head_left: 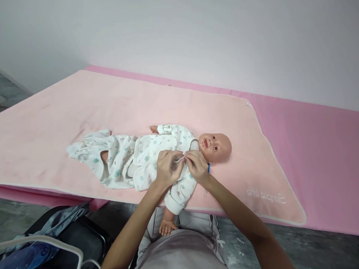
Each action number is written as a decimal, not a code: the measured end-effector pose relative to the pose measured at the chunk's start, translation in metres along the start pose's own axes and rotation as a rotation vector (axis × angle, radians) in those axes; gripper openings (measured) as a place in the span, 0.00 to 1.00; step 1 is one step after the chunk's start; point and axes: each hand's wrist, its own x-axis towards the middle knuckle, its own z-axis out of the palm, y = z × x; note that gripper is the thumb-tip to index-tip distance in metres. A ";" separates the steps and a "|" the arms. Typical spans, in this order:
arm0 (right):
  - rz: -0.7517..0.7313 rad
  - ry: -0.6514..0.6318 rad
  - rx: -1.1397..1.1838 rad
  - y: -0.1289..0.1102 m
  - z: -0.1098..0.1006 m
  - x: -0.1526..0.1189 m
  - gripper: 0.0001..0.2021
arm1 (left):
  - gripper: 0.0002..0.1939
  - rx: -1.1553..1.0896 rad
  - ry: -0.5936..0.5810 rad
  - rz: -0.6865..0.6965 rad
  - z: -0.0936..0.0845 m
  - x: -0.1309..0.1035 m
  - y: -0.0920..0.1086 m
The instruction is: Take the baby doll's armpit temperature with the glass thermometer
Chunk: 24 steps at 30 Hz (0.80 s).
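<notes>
"both our left hand (169, 166) and right hand (197, 166) show in the head view — holding what?"

"a thin white strip (180, 159) — we pinch it over the chest of the doll (215, 147), which lies face-up on our pink mat (128, 97)."

Lighting: soft, even, moderately bright; source out of view. Shadows: faint, beside the doll's head (216, 147); darker below the desk (327, 158). Rendering: slightly hazy; fine detail soft; wide-angle stretch towards edges.

White lettering (266, 196) on the pale pink mat (129, 101) reads "Simple life", running from right to left.
</notes>
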 end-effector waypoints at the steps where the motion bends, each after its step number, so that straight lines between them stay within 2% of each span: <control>1: -0.002 0.005 -0.003 0.000 0.000 0.000 0.12 | 0.07 0.015 -0.018 -0.005 -0.002 -0.001 0.000; 5: -0.012 0.007 -0.024 -0.001 -0.003 -0.001 0.11 | 0.11 0.090 -0.116 -0.077 -0.015 -0.008 -0.003; 11: -0.064 -0.025 -0.006 -0.004 -0.008 0.002 0.10 | 0.11 -0.027 -0.095 -0.220 -0.032 -0.016 -0.009; 17: -0.078 -0.100 -0.021 -0.003 -0.007 0.001 0.10 | 0.06 -0.046 -0.089 -0.240 -0.031 -0.017 -0.011; 24: -0.079 -0.152 -0.042 -0.002 -0.006 -0.002 0.10 | 0.06 -0.126 -0.044 -0.274 -0.028 -0.024 -0.014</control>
